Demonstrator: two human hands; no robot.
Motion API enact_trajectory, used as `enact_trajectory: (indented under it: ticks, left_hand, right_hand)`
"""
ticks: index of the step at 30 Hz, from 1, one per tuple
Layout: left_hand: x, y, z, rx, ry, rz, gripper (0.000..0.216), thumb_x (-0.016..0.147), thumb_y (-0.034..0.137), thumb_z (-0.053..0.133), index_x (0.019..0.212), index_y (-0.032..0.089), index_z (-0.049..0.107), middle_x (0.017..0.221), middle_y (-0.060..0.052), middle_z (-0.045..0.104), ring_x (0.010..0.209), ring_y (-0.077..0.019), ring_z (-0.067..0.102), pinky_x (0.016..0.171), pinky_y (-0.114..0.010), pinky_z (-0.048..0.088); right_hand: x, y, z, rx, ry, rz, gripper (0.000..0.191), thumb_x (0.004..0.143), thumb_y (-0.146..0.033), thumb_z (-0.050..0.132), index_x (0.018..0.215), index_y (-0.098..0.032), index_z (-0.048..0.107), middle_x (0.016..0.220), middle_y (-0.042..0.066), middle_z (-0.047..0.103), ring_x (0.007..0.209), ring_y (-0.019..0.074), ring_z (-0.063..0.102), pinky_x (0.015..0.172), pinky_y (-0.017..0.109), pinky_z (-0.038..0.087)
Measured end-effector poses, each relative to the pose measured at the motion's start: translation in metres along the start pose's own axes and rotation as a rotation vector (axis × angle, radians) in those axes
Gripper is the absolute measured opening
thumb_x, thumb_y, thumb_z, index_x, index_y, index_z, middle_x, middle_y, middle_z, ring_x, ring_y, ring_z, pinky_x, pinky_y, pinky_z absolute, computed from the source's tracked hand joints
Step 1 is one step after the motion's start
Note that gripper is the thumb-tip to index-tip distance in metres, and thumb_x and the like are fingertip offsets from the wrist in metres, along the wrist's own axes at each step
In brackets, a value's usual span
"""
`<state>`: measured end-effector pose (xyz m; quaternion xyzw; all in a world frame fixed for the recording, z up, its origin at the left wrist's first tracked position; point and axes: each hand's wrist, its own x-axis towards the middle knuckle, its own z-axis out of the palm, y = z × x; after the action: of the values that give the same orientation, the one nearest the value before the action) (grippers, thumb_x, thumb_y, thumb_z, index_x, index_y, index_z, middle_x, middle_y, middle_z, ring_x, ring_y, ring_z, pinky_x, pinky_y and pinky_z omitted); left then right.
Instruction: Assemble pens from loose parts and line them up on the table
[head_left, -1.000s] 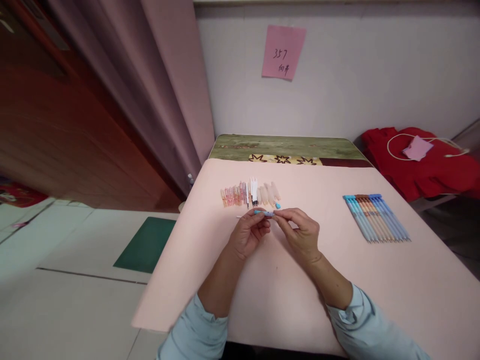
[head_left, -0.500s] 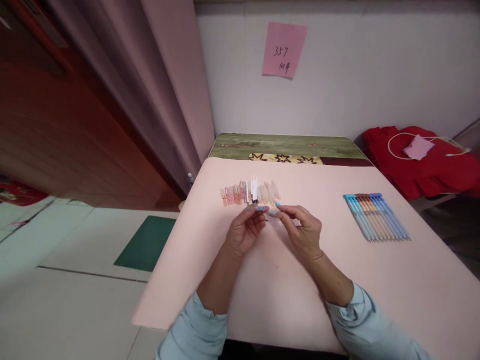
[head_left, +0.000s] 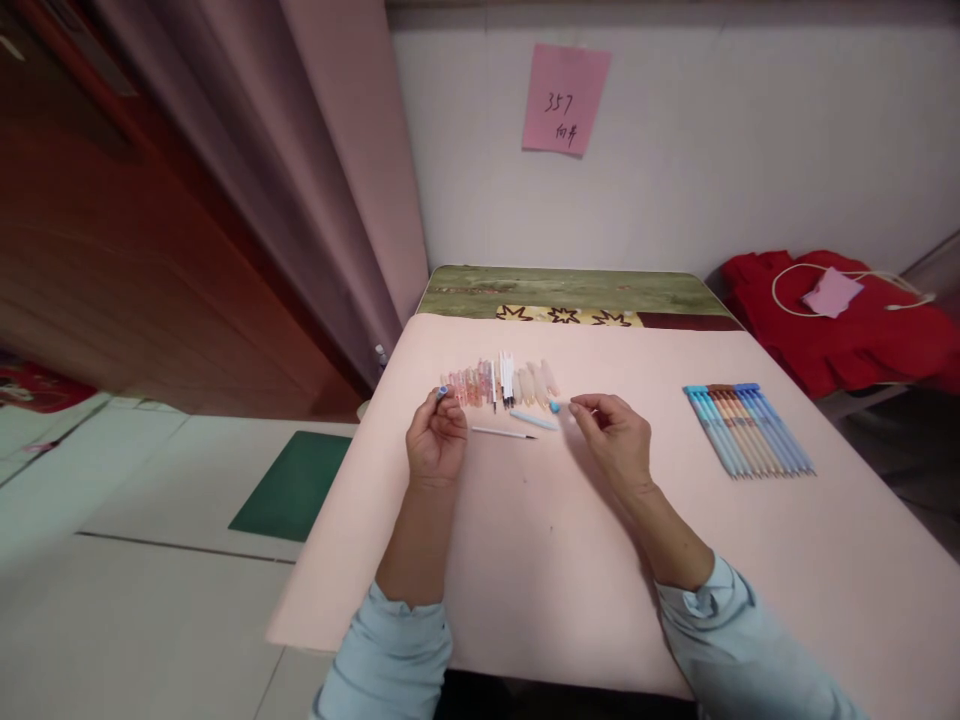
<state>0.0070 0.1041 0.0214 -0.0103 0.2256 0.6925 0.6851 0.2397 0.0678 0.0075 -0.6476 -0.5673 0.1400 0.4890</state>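
Observation:
My left hand (head_left: 436, 440) is closed around a short pen barrel (head_left: 442, 392), its blue round end pointing up toward me; most of it is hidden. My right hand (head_left: 615, 440) is pinched, with a small bright blue pen cap (head_left: 555, 407) at its fingertips. Between the hands, a light blue pen barrel (head_left: 534, 421) and a white refill (head_left: 504, 433) with a dark tip lie on the table. Behind them are a row of pinkish patterned tubes (head_left: 469, 385), a bundle of white refills (head_left: 507, 378) and several pale translucent grips (head_left: 534, 384).
A neat row of pens (head_left: 748, 430) with light blue, brown and blue tops lies on the right of the pink-covered table (head_left: 555, 600). A red cloth (head_left: 832, 345) with a cable lies beyond the right edge. A wall (head_left: 675, 150) rises behind the table.
My left hand has moved left and away from the right, turning the barrel's end upward. My right hand has shifted slightly right. The light blue barrel and the refill now show fully on the table.

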Motion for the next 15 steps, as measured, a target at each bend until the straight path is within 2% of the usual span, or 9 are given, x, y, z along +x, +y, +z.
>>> enact_trajectory:
  ticks: [3,6,8,10,15]
  left_hand:
    - [0.001,-0.002,-0.002,0.065,0.039,0.012,0.017,0.092,0.007,0.048,0.091,0.007,0.065,0.083,-0.008,0.071,0.060,-0.0044,0.062,0.057,-0.012,0.053]
    - [0.002,-0.009,-0.004,0.132,0.071,0.015,0.016,0.088,0.005,0.052,0.093,0.007,0.067,0.084,-0.008,0.072,0.062,-0.0063,0.064,0.058,-0.014,0.055]
    - [0.001,-0.013,-0.004,0.151,0.055,0.016,0.016,0.086,0.005,0.054,0.094,0.007,0.068,0.081,-0.008,0.072,0.062,-0.0076,0.065,0.058,-0.015,0.055]
    - [0.001,-0.015,-0.004,0.157,0.008,-0.001,0.016,0.085,0.007,0.056,0.095,0.007,0.069,0.079,-0.007,0.070,0.063,-0.0092,0.065,0.058,-0.017,0.056]
    - [-0.002,-0.018,-0.004,0.149,-0.088,-0.077,0.020,0.080,0.009,0.062,0.098,0.009,0.070,0.080,-0.007,0.067,0.064,-0.0102,0.062,0.057,-0.019,0.053]
  right_hand:
    - [0.010,0.013,0.002,0.063,0.041,0.045,0.023,0.083,-0.041,0.064,0.090,-0.021,0.074,0.085,0.002,0.071,0.067,0.0146,0.060,0.067,0.027,0.047]
    - [0.039,0.034,0.009,0.076,0.056,0.116,0.031,0.083,-0.044,0.061,0.095,-0.019,0.074,0.084,0.004,0.073,0.070,0.0172,0.063,0.067,0.028,0.047]
    - [0.067,0.048,0.017,-0.021,0.024,0.152,0.032,0.084,-0.043,0.057,0.095,-0.018,0.074,0.084,0.005,0.074,0.072,0.0182,0.065,0.069,0.028,0.048]
    - [0.099,0.057,0.026,-0.230,-0.035,0.158,0.031,0.087,-0.039,0.052,0.095,-0.019,0.074,0.087,0.005,0.075,0.076,0.0179,0.066,0.072,0.027,0.047]
    - [0.163,0.062,0.058,-0.361,-0.107,0.132,0.024,0.082,-0.031,0.056,0.089,-0.021,0.077,0.091,0.005,0.076,0.085,0.0199,0.066,0.077,0.026,0.046]
